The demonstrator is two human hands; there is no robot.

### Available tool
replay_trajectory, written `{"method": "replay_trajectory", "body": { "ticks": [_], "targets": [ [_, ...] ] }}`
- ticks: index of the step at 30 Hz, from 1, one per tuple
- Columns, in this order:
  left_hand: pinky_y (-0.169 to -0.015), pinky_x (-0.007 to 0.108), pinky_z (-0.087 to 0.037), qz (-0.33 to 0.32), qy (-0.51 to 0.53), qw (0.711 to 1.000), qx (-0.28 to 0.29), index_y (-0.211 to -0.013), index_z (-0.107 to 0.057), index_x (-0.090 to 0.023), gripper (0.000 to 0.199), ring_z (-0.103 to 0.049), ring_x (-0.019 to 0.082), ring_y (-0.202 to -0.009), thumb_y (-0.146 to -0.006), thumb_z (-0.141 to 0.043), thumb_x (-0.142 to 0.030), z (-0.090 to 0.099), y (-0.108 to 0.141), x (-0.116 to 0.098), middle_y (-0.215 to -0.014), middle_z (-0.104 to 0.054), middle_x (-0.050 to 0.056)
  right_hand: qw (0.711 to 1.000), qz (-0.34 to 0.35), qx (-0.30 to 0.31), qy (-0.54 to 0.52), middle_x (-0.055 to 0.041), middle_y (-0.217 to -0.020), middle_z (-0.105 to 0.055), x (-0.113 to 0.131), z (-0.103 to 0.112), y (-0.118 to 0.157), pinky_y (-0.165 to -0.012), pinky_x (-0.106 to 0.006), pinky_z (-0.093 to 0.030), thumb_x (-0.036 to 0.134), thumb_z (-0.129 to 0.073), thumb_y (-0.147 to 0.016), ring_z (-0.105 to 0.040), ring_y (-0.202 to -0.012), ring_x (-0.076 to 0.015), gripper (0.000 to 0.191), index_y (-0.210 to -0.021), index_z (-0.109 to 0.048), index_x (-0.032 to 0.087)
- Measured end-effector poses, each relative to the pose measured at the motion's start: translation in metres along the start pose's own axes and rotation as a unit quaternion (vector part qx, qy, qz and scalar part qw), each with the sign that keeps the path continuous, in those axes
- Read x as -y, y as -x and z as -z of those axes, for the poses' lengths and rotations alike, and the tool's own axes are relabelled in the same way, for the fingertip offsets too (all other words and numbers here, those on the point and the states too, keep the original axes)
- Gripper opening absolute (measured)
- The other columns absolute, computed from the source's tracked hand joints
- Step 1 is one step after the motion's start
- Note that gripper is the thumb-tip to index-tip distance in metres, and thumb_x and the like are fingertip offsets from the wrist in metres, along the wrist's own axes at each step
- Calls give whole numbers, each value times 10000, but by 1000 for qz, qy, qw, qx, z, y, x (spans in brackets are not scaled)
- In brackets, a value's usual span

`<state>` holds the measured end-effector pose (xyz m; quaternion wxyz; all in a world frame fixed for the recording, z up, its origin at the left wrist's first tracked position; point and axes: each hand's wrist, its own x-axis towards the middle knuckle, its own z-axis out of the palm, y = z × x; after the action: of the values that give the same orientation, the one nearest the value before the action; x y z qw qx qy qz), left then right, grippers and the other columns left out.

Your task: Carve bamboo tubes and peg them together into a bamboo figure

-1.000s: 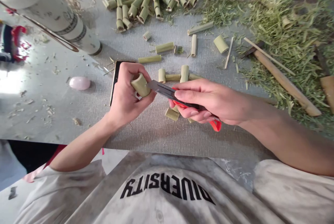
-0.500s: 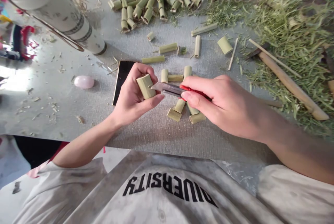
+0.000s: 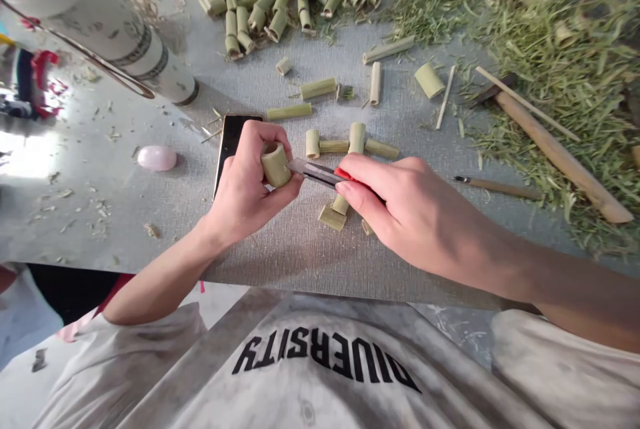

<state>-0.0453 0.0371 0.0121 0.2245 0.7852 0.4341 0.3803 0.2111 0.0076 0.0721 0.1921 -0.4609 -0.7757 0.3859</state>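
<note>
My left hand (image 3: 249,172) is closed round a short hollow bamboo piece (image 3: 276,168), its open end tilted up toward me. In my right hand (image 3: 395,199) is a utility knife (image 3: 325,174) with a red handle, mostly covered by my fingers. The blade's tip touches the side of the bamboo piece, or comes very close to it. Beneath the knife, joined bamboo pieces (image 3: 334,146) lie on the table, partly hidden by my right hand. Beside my left hand lies a dark phone (image 3: 231,139).
Cut bamboo tubes (image 3: 265,6) are heaped at the back. Green shavings (image 3: 555,82) cover the right side, with a wooden-handled hammer (image 3: 565,156) on them and a thin carving tool (image 3: 500,188) nearby. A white cylinder (image 3: 135,49) and a pink stone (image 3: 157,158) are at left.
The bamboo piece has turned in my left hand, so its hollow end now shows. Both hands have shifted slightly left, and the knife has stayed at the piece's side.
</note>
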Motion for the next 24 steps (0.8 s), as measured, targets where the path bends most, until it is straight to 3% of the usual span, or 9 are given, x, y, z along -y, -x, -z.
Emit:
{"method": "replay_trajectory", "body": {
  "ticks": [2,3,6,8,10,12,14,19,24],
  "targets": [
    [-576,280,-456,-8,2,1000,2,-1194,-573,-284,373,-537,122,-662,-886,-767,-199,0,-1,4,-959,-657,-24,987,-43,46,-149,47,-661,-507,-6,1,-6,-530,-255,-279,292,-524,-1174,-402,-539,-87,320,-862,-521,221],
    [-570,277,-447,-15,10,1000,0,-1191,-573,-284,369,-529,121,-662,-889,-770,-208,-1,-1,6,-965,-654,-19,967,-72,81,-231,50,-671,-496,-9,1,-9,-513,-244,-272,317,-524,-1182,-393,-537,-81,324,-873,-528,220],
    [-570,276,-439,-24,72,997,-3,-1178,-569,-288,332,-530,127,-686,-931,-791,-290,-3,-4,9,-994,-645,1,867,-155,196,-431,77,-678,-424,-17,3,-17,-455,-229,-186,368,-505,-1197,-249,-509,-68,279,-984,-583,206],
    [-582,280,-455,-15,124,992,4,-1175,-566,-293,316,-544,132,-702,-972,-797,-362,-5,-4,10,-1005,-636,11,834,-167,228,-474,89,-676,-404,-19,5,-18,-445,-232,-147,374,-486,-1204,-189,-509,-67,272,-1029,-598,199],
    [-584,281,-469,-1,163,987,12,-1179,-568,-296,326,-560,133,-701,-996,-807,-421,-6,-5,11,-999,-628,12,875,-131,185,-429,78,-688,-432,-18,8,-17,-455,-234,-185,382,-500,-1208,-246,-517,-72,287,-1013,-605,198],
    [-577,281,-475,10,182,983,13,-1184,-572,-294,363,-573,134,-697,-994,-826,-471,-7,-4,13,-995,-627,14,942,-76,108,-308,58,-704,-471,-14,11,-13,-495,-240,-245,388,-534,-1204,-348,-559,-82,332,-930,-579,206],
    [-572,284,-470,11,187,982,8,-1183,-574,-292,418,-564,138,-691,-970,-854,-518,-8,-4,15,-979,-627,15,983,-26,47,-174,47,-701,-491,-10,13,-10,-537,-257,-268,370,-552,-1194,-394,-597,-93,377,-852,-535,213],
    [-593,295,-462,15,168,986,5,-1180,-583,-288,436,-544,149,-707,-941,-868,-514,-9,-5,16,-967,-628,19,999,35,-15,-3,77,-611,-431,-3,9,-6,-558,-287,-264,286,-522,-1161,-341,-522,-94,292,-881,-564,213],
    [-604,296,-466,17,116,993,3,-1175,-577,-282,371,-550,138,-691,-923,-842,-346,-8,-5,12,-956,-638,-8,983,31,-70,165,-22,-759,-640,0,-4,3,-586,-314,-244,269,-469,-1169,-435,-585,-135,262,-1108,-700,162]
  ]
}}
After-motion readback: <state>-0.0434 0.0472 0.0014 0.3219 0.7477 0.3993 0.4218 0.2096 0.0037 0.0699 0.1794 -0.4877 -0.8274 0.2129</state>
